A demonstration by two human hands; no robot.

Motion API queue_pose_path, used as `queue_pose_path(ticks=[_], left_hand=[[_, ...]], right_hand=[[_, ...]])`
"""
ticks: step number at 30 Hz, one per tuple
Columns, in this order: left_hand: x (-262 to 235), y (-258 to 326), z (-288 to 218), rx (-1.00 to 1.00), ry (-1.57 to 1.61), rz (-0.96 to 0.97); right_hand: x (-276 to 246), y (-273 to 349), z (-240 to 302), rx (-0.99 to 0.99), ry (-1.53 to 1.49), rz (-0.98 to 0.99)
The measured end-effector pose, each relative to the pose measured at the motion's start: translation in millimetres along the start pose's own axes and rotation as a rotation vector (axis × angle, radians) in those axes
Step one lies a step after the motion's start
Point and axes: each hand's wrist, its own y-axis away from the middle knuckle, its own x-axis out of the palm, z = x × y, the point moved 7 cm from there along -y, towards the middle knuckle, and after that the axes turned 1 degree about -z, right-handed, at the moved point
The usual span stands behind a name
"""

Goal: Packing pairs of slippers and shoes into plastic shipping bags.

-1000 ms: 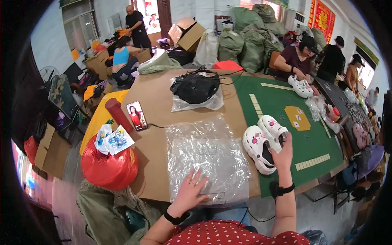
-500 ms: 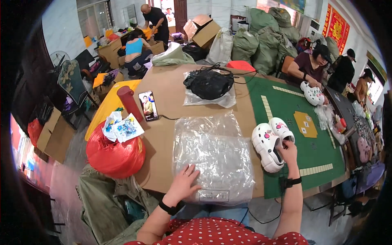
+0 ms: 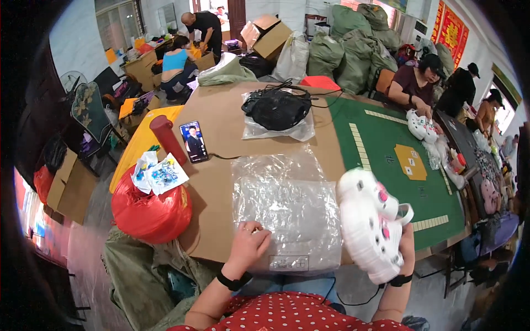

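My right hand (image 3: 407,251) grips a pair of white clogs (image 3: 367,220) with pink and dark charms on them. The pair is lifted and tilted, side by side, beside the right edge of the clear plastic bag (image 3: 287,209). That bag lies flat on the brown board in front of me. My left hand (image 3: 251,243) is closed, its fingers curled onto the bag's near left part. Its fingertips are partly hidden, and the bag there is not lifted.
Left of the bag stand a red roll (image 3: 152,207) with white packets (image 3: 165,174) on it, a red bottle (image 3: 167,138) and a phone (image 3: 194,142). A black fan-like object (image 3: 277,108) with cables lies farther back. A co-worker (image 3: 414,85) handles white clogs across the green mat (image 3: 381,143).
My right hand has picked the white clogs up off the mat and brought them nearer, tilting them. The left hand's fingers have curled from lying spread on the bag.
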Motion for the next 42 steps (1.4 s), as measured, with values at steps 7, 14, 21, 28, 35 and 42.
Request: queue_pose_path(ticks=[7,14,21,28,35,42], left_hand=[[7,-14,-8,-0.23,0.279,-0.065],[3,-15,-20,-0.12,0.328,-0.032],[-3,-10,-32,-0.074,0.401,0.057],[-4,-12,-68,0.17,0.277,0.14],[-5,-1,-98,0.384,0.324,0.269],[-13,6,-88,0.332,0.566,0.338]], right_hand=[[60,39,-2,0.289,-0.181,0.578],[84,17,-17,0.034,0.296,0.667],[123,28,14,-0.381,0.732,0.38],[156,37,-13,-0.433,0.782,0.254],[185,26,-31,-0.374,0.765,0.223],[228,5,-58,-0.425,0.99,0.188]])
